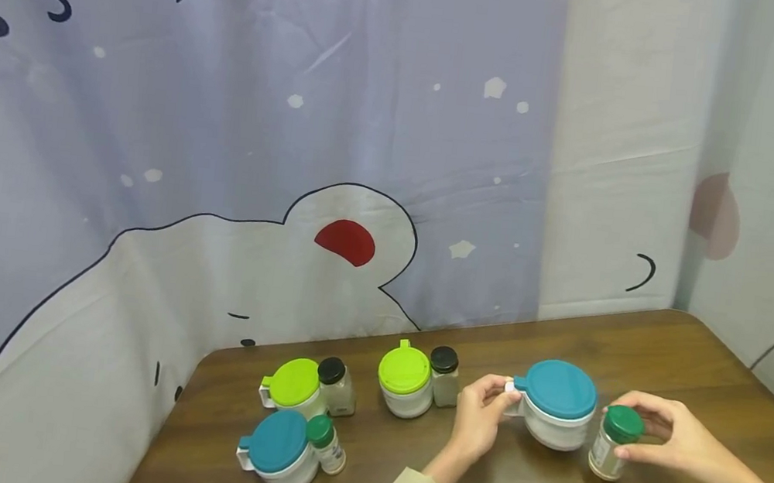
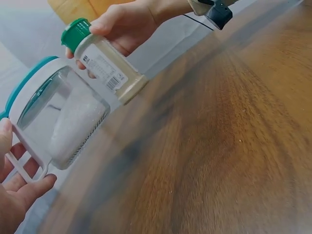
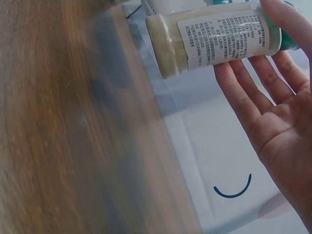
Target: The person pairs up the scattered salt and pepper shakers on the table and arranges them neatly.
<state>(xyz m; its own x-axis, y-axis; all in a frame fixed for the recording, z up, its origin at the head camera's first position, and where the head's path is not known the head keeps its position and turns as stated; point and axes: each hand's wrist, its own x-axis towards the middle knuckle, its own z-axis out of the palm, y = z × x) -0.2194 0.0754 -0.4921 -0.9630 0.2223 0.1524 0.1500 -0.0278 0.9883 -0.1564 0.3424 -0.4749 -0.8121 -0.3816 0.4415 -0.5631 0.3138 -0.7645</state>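
Note:
My left hand (image 1: 478,416) grips the white handle of a seasoning jar (image 1: 556,427) with a blue lid. The left wrist view shows this jar's clear body (image 2: 73,119) with white contents inside, and the thumb and fingers at its handle. To its right, my right hand (image 1: 685,444) holds a spice bottle (image 1: 610,447) with a green cap, thumb on one side and fingers on the other. Pale powder fills the bottle, and a printed label (image 3: 224,39) faces the right wrist camera. Jar and bottle are side by side, both close over the wooden table (image 2: 195,146).
On the left of the table stand a green-lidded jar (image 1: 295,382) beside a black-capped bottle (image 1: 339,392), and a blue-lidded jar (image 1: 278,445) beside a green-capped bottle (image 1: 328,450). Mid-table, another green-lidded jar (image 1: 405,375) stands beside a black-capped bottle (image 1: 444,379). A printed curtain (image 1: 263,144) hangs behind.

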